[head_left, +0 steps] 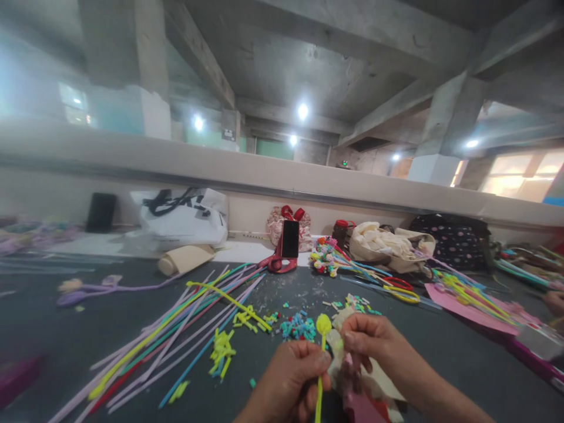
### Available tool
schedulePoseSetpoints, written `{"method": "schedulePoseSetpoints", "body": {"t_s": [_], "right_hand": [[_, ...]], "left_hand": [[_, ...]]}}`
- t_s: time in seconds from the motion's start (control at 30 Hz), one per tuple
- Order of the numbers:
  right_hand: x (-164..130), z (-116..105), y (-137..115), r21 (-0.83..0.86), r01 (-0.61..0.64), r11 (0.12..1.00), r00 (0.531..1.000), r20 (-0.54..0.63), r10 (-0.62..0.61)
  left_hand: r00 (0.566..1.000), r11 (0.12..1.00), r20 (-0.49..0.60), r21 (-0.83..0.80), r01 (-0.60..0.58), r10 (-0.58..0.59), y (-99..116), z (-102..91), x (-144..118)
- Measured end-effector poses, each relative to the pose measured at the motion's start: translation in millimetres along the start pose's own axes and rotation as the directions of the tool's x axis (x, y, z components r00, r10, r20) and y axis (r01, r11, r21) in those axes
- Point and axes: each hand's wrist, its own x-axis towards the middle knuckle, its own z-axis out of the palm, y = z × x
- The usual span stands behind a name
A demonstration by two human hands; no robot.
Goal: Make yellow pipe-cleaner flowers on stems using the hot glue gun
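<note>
White bag point(183, 220): you see bold black lettering on its side, partly folded and blurred; no letter can be read with certainty.
Phone point(289, 238): screen dark, no text.
Other items on tabletop point(66, 341): no readable labels, brands or numbers.

Yellow pipe cleaner point(320, 364): fuzzy stem held upright, top end coiled into a small round ball. White fluffy piece point(338, 341): touching the stem's right side.
</note>
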Motion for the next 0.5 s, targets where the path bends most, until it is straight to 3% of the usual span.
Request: {"method": "schedulePoseSetpoints", "body": {"t_s": [0.07, 0.2, 0.3, 0.5], "right_hand": [[-0.1, -6.7, -12.5, -0.135, 0.092, 0.987, 0.996, 0.01, -0.091], [6.4, -14.2, -29.4, -0.334, 0.292, 0.896, 0.955, 0.149, -0.256], [11.5, -14.4, -31.8, -0.416, 0.313, 0.854, 0.947, 0.206, -0.247], [13.6, -10.0, -28.3, -0.46, 0.316, 0.83, 0.947, 0.204, -0.248]], "left_hand": [[1.0, 1.0, -0.026, 0.014, -0.001, 0.001, 0.8, 2.8, -3.3], [0.999, 0.999, -0.041, 0.046, -0.008, 0.01, 1.0, 5.7, -7.4], [1.0, 0.999, -0.025, 0.053, -0.009, 0.01, 0.3, 5.1, -7.4], [0.999, 0.997, 0.008, 0.062, 0.048, -0.049, 0.7, 3.2, -4.4]]}}
